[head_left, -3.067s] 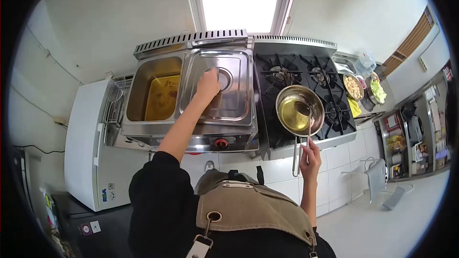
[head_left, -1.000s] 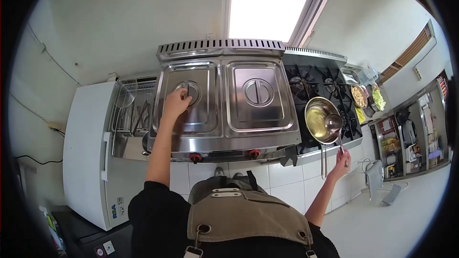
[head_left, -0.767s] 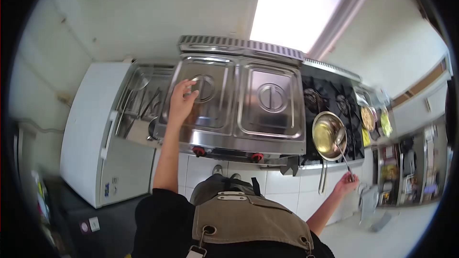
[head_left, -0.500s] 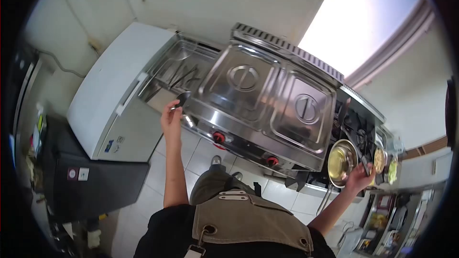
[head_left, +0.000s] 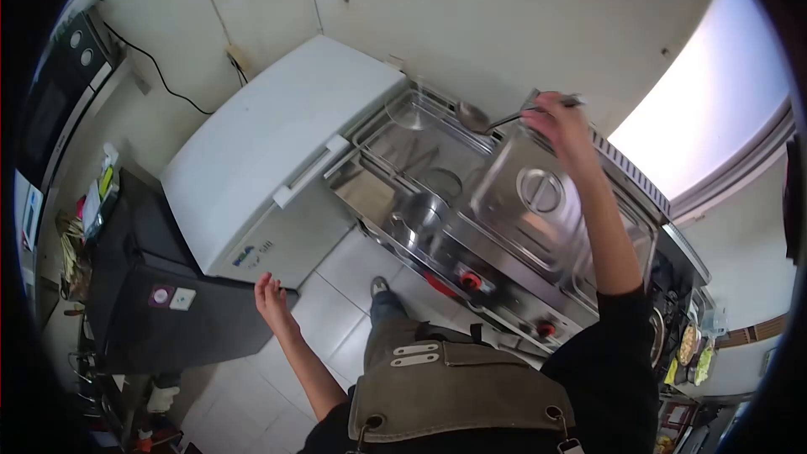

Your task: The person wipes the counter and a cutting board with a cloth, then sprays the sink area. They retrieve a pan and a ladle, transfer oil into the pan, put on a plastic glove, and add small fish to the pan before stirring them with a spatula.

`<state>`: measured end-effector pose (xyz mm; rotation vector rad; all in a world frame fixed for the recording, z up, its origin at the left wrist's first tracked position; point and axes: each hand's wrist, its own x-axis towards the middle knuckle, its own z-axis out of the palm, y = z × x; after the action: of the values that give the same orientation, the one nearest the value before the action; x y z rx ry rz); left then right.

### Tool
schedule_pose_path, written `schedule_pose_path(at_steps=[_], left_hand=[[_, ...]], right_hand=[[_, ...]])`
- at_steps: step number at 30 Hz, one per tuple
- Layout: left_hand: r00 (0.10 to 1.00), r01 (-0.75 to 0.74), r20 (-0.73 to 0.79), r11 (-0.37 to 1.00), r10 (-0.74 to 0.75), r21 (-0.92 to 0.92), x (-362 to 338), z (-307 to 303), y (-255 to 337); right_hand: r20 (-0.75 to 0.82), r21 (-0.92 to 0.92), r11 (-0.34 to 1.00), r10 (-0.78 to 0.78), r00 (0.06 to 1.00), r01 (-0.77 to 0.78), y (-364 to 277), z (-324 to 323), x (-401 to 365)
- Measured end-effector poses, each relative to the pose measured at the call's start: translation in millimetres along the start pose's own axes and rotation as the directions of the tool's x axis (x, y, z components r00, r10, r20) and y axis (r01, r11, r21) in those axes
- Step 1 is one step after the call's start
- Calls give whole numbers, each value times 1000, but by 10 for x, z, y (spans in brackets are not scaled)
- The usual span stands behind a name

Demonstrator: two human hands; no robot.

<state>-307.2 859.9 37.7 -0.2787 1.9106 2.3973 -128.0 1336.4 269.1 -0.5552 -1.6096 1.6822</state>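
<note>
My right hand (head_left: 556,122) is closed around the handle of a metal ladle (head_left: 472,117), raised over the back of the steel counter unit. The ladle's round bowl points left, above the rear edge of a wire-and-tray section (head_left: 382,139). Below my right forearm lies a steel lid (head_left: 504,176) with a recessed round handle. My left hand (head_left: 272,304) is empty, its fingers apart, in the air before the white chest freezer (head_left: 277,130). A shiny round metal pot (head_left: 416,217) sits at the near side of the tray section.
Red knobs (head_left: 471,282) line the unit's front. A black cabinet (head_left: 126,286) stands at left, below a microwave (head_left: 63,109). Food containers (head_left: 689,345) and stove burners (head_left: 664,286) are at the far right. Pale tiles (head_left: 324,319) cover the floor.
My view has turned left. My left hand has let go of a dark utensil and drawn back from the counter. My right hand has moved from beside the pan to above the lids.
</note>
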Motion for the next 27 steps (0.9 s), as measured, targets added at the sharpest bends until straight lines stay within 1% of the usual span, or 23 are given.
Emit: schedule_pose_path(at_steps=[1, 3, 5, 6, 7, 8, 9, 10, 11, 13, 14, 15, 16, 17, 19, 22, 23, 25, 27], left_hand=[[1000, 5, -23, 1000, -4, 19, 148, -30, 2], [998, 15, -55, 998, -12, 69, 519, -68, 21], [995, 19, -95, 994, -8, 108, 808, 19, 98], [996, 17, -91, 994, -8, 106, 962, 39, 141], [996, 6, -88, 991, 6, 133, 1111, 60, 168], [996, -3, -86, 987, 17, 159, 1250, 76, 173], [995, -21, -91, 982, 38, 186, 1399, 78, 166], [995, -15, -90, 982, 32, 187, 1516, 87, 168], [997, -31, -67, 978, 46, 208, 1619, 90, 175], [997, -58, -34, 962, 70, 269, 1841, 82, 154], [998, -55, -23, 960, 64, 274, 1947, 87, 128], [998, -38, -26, 954, 48, 296, 2044, 95, 99], [999, -22, -29, 948, 32, 317, 2130, 103, 65], [999, -23, -35, 946, 37, 324, 2213, 109, 23], [1000, -24, -1, 947, 26, 322, 2325, 179, 7], [999, -32, 40, 946, 20, 323, 2380, 344, 14], [998, -38, 68, 935, 15, 351, 2398, 385, 6], [992, -51, 123, 922, 4, 383, 2416, 468, 11], [990, -47, 143, 918, -11, 395, 2430, 549, 9]], right_hand=[[21, -51, 999, 14, 1000, -13, 217, 248, 228], [121, -262, 965, 61, 991, -27, 622, 716, 616], [178, -450, 887, -23, 984, 102, 1119, 1147, 946], [227, -648, 742, -28, 973, 173, 1335, 1324, 1106], [273, -803, 547, -18, 962, 238, 1542, 1462, 1258], [271, -806, 542, -16, 963, 236, 1781, 1562, 1382], [382, -805, 411, -191, 904, 428, 2034, 1643, 1482], [498, -773, 246, -338, 799, 585, 2263, 1712, 1553], [495, -776, 248, -331, 804, 580, 2449, 1770, 1599], [582, -761, 189, -224, 781, 621, 2820, 1840, 1666], [573, -769, 190, -220, 790, 611, 3022, 1861, 1705], [648, -747, 72, -143, 748, 661, 3274, 1848, 1753], [709, -705, -42, -55, 703, 708, 3338, 1875, 1747], [700, -714, -44, -51, 712, 699, 3395, 1892, 1729], [601, -797, 75, 5, 799, 599, 3317, 2049, 1651], [604, -793, 88, -26, 797, 603, 3424, 2099, 1654], [600, -796, 86, -24, 800, 599, 3463, 2108, 1653], [556, -829, 95, 39, 830, 551, 3513, 2135, 1645], [536, -843, 88, 42, 843, 531, 3568, 2165, 1640]])
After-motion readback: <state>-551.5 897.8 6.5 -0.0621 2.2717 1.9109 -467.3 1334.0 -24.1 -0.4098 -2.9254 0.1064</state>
